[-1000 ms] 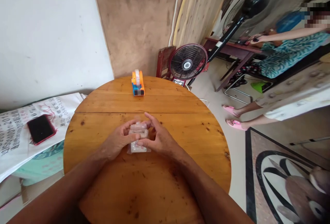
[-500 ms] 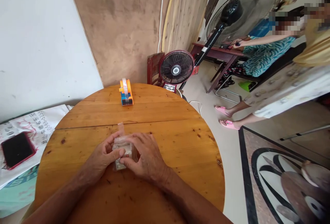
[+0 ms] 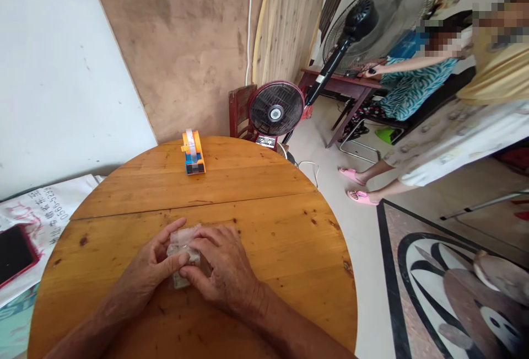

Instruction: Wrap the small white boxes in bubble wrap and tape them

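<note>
Both hands hold a small box-shaped package [image 3: 178,280] wrapped in clear plastic, low over the near-middle of the round wooden table. My left hand [image 3: 144,265] grips its left side, thumb across the front and forefinger stretched past the far edge. Over its right side and top curls my right hand [image 3: 227,265], with the thumb at the front near the left thumb. A clear strip of tape [image 3: 184,235] lies along the package's far top edge, under the right fingertips. What the package contains cannot be made out.
An orange and blue tape dispenser [image 3: 193,152] stands near the far edge of the wooden table [image 3: 281,237]. Left of it, a phone [image 3: 16,254] lies on a white printed sack. A fan [image 3: 276,111] stands beyond the table; two people are at the right.
The tape strip that stuck up past the package's far end is now folded down on it. Both hands still hold the package. The view has shifted slightly to the right.
</note>
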Demonstrator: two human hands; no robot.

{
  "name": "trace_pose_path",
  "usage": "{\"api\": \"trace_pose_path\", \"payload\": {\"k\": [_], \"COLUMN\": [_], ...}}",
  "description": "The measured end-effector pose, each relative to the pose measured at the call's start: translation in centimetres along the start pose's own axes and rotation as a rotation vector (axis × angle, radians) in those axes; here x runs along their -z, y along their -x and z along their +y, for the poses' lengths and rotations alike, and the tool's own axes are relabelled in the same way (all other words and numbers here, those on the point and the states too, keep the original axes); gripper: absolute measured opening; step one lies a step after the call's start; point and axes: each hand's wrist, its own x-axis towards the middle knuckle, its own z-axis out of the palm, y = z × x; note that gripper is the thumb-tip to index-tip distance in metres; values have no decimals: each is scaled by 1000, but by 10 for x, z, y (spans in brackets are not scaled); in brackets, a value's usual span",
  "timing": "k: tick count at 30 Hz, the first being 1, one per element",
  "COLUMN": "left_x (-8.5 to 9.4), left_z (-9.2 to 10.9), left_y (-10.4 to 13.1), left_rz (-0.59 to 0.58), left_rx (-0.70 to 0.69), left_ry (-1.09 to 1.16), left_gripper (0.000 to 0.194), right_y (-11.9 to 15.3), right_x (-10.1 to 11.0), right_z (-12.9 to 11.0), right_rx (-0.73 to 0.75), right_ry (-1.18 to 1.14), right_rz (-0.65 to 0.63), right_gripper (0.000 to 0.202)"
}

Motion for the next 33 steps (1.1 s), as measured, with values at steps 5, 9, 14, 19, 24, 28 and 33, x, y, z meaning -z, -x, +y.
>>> {"api": "trace_pose_path", "payload": {"k": [5,9,14,19,24,28,33], "left_x": [-2,-6,-6,-3,-3,-5,0], "left_z": [2,6,5,4,4,5,0], "left_y": [-1,-1,0,-1,-1,0,-2], "left_rz": [22,71,80,79,83,86,52], "left_rx": [6,26,28,23,8,10,24], "left_ry": [-11,-4,-20,-63,-77,-88,-70], "left_gripper": [89,92,89,86,85,86,90], "right_y": [1,1,1,2,2,2,1], "right_x": [0,1,1,0,-1,-1,-2], "right_z": [-1,-2,-2,-1,-1,-1,0], "right_rx": [38,43,66,68,67,55,47], "right_ry": [47,75,72,68,69,69,31], "right_rz": [24,-22,-69,-70,-66,-68,-86], "right_gripper": [20,18,12,10,12,14,15]}}
